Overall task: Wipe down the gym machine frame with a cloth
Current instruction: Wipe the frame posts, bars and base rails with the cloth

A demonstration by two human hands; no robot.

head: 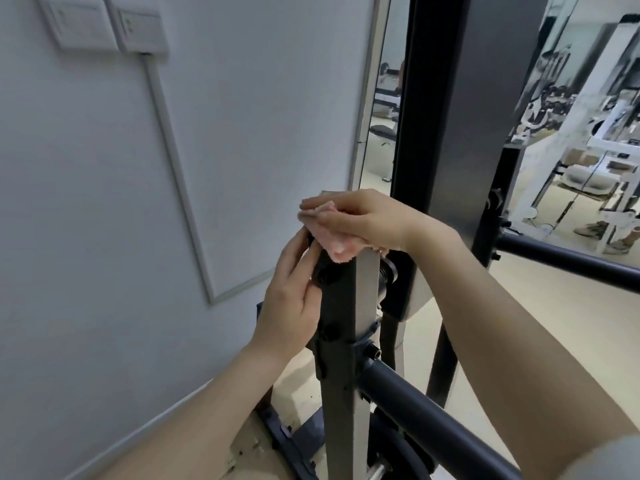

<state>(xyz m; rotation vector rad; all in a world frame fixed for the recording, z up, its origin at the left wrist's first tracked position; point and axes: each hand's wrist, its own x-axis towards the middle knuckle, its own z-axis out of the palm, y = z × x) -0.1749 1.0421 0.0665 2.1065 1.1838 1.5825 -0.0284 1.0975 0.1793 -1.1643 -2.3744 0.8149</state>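
Observation:
A grey and black upright post (341, 341) of the gym machine frame rises in the middle of the view. A pink cloth (332, 242) lies over its top end. My right hand (360, 218) lies on the cloth with fingers stretched out, pressing it onto the post top. My left hand (294, 292) rests against the post's left side, its fingers touching a black fitting just under the cloth. A round black bar (426, 417) runs from the post toward the lower right.
A white wall (104, 202) with a cable duct and two switch boxes (104, 22) stands close on the left. A tall black column (446, 116) and a mirror (588, 133) stand behind the post. Another black bar (568, 261) crosses at right. The machine's base (294, 441) sits on the floor.

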